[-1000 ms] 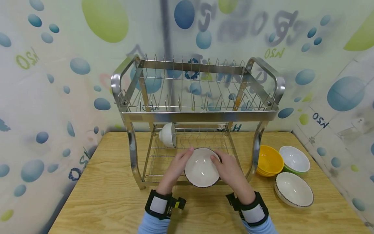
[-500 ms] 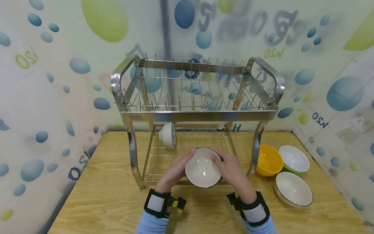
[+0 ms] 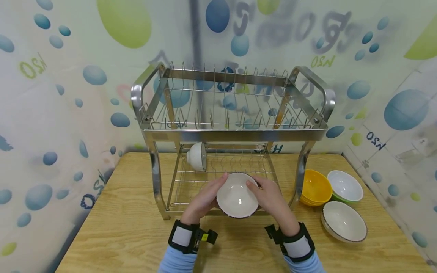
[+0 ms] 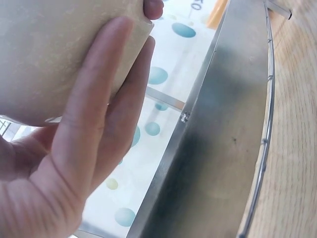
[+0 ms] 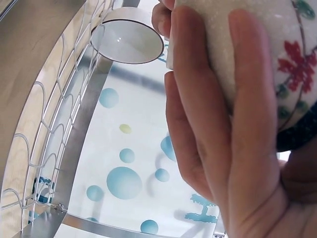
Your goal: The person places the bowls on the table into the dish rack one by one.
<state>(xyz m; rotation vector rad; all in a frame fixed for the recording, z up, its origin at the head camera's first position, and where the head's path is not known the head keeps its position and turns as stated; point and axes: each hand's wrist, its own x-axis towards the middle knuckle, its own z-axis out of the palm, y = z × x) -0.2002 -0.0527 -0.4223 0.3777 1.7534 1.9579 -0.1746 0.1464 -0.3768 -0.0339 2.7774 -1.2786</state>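
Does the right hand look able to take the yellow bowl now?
Probably not yet: the right hand is gripping a white bowl, and the rack's post partly blocks the way to the yellow bowl.

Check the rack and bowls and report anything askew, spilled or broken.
Nothing looks spilled, and the held bowl shows no visible damage. Slightly odd: the white bowl low in the rack stands on its side, opening toward the right, though that may well be deliberate.
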